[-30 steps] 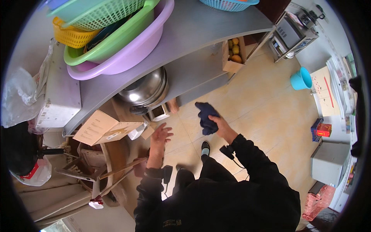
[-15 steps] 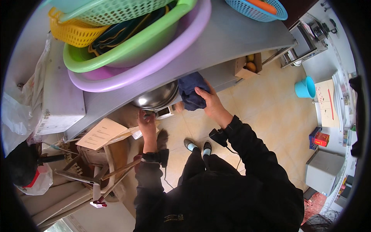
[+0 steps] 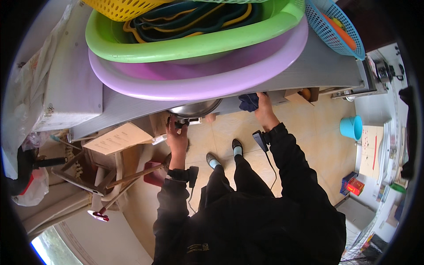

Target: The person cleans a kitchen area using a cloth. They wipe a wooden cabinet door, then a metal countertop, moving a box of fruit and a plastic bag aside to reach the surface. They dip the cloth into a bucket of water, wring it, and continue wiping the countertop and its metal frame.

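Note:
A shiny steel pan (image 3: 196, 108) with a dark handle lies partly hidden beneath the grey table's (image 3: 95, 117) near edge. My left hand (image 3: 177, 140) is at that handle, its fingers closed round it. To the right, my right hand (image 3: 266, 114) grips a bunched dark blue cloth (image 3: 249, 102) just below the table edge, apart from the pan. The table hides part of my right fingertips.
Above my hands, a purple basin (image 3: 198, 88) and a green basin (image 3: 185, 54) overhang the table edge. A blue basket (image 3: 329, 37) stands right of them. Lower left are a cardboard piece (image 3: 117, 139) and wooden stools (image 3: 95, 176). A turquoise bucket (image 3: 351, 128) stands right.
My right hand has moved right with the cloth, away from the pan. My left fingers have closed on the handle. The table and basins now cover more of the pan, and my feet stand farther apart.

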The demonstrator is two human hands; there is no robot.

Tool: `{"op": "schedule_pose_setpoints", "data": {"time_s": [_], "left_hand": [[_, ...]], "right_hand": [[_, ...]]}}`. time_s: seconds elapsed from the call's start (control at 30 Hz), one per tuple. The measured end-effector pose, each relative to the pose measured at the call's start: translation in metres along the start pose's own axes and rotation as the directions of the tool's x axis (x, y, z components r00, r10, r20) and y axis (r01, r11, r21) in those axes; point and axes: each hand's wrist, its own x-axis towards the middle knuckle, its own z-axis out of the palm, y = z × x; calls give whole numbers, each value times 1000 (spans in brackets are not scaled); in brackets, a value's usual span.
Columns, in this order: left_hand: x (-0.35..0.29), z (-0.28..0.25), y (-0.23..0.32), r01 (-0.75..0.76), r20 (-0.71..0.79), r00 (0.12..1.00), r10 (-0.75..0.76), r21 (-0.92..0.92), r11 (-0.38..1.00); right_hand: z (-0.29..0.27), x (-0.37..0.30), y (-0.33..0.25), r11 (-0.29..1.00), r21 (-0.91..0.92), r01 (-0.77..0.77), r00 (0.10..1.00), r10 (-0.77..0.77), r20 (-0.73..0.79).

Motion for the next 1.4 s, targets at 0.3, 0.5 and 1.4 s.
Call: {"op": "schedule_pose_setpoints", "data": {"time_s": [0.3,0.5,1.4], "left_hand": [[-3,18,13,109,-63,991,-122,-179,978],[10,31,26,108,-57,992,-114,-91,990],[12,23,39,77,-114,991,-73,33,996]], "right_hand": [[16,1,12,938,-101,332,933,-312,178],[114,-48,44,65,-369,927,363,-404,840],[-73,53,53,778,-594,206,942,-322,-96]]}}
